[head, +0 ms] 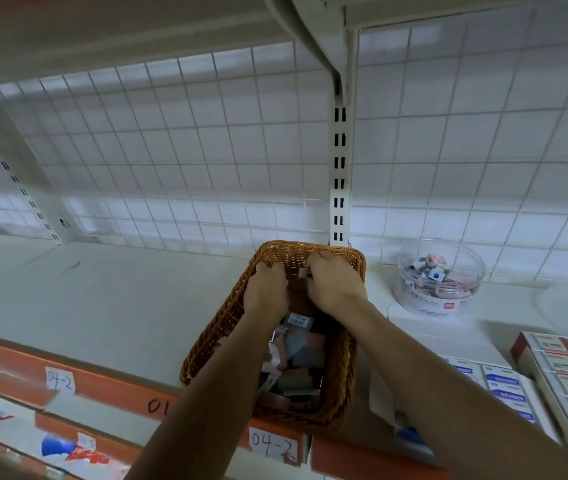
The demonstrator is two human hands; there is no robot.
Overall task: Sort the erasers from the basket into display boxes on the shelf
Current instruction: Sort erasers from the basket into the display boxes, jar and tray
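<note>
– Left hand [267, 292]?
– Curled deep in the basket [213, 337], against its 11 o'clock wall. Whether it grips anything, I cannot tell.
– Right hand [334, 282]?
– Curled at 12 o'clock, knuckles up. What it holds, if anything, is hidden too.
– Erasers [298, 362]?
– Heaped at the basket's 6 o'clock end. More sit in a clear tub [427, 304] at the basket's 2 o'clock, on the shelf [119, 299].

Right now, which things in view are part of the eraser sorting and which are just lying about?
Job: wicker basket, erasers, left hand, right hand, clear round tub, display boxes.
Lying about: 04-2 shelf label, blue item on lower shelf.
</note>
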